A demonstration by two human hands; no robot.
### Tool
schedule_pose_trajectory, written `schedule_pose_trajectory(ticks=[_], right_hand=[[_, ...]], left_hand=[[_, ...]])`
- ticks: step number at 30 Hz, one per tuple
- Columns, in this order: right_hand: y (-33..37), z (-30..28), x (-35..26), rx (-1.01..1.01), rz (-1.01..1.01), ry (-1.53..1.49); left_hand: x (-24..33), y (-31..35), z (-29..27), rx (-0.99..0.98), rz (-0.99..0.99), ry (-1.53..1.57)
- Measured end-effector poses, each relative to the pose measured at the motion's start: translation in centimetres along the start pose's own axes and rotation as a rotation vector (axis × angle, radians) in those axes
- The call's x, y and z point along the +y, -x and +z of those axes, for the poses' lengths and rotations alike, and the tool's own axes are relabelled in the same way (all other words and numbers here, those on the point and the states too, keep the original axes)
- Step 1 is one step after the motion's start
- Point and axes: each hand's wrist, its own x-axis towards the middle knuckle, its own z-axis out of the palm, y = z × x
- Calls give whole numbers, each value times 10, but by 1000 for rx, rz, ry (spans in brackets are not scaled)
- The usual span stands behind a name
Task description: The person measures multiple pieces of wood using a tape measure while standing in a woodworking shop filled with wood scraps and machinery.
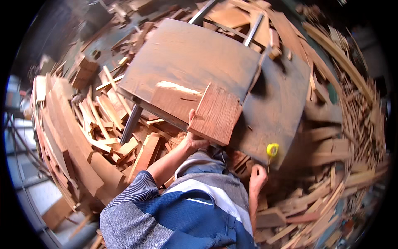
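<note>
A thick, squarish reddish-brown wooden block (217,113) is held up at the near edge of a dusty, flat work table (199,52). My left hand (195,135) grips it by its left side, thumb up along the edge and the other fingers underneath, mostly hidden. Low beside the table's near right corner, my right hand (258,177) is curled closed. Its palm side is turned away, so I cannot see whether anything is in it. Close to that hand, a yellow tape measure (272,149) rests on the right part of the table, a thin strip reaching toward the edge.
Two metal bars (253,30) stick out beyond the table's far side. Long boards (62,137) and loose offcuts (105,110) are heaped on the left. More scrap wood (309,207) surrounds the right side. A pale streak of light crosses the table left of the block.
</note>
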Motion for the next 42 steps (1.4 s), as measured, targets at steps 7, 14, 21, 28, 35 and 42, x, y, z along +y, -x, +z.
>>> schedule_pose_trajectory(ticks=[7, 14, 21, 28, 35, 42], right_hand=[[94, 49, 142, -233, 265, 161], [132, 62, 203, -412, 441, 296], [97, 55, 208, -216, 369, 108], [20, 40, 50, -329, 594, -488], [-62, 70, -39, -682, 436, -697], [-107, 142, -62, -718, 471, -580]], left_hand=[[57, 34, 38, -26, 362, -399], [353, 36, 182, -336, 910, -950], [325, -24, 230, 536, 1188, -1848], [295, 3, 11, 938, 841, -2324], [270, 37, -15, 905, 767, -2141], [280, 31, -20, 1027, 628, -2130]])
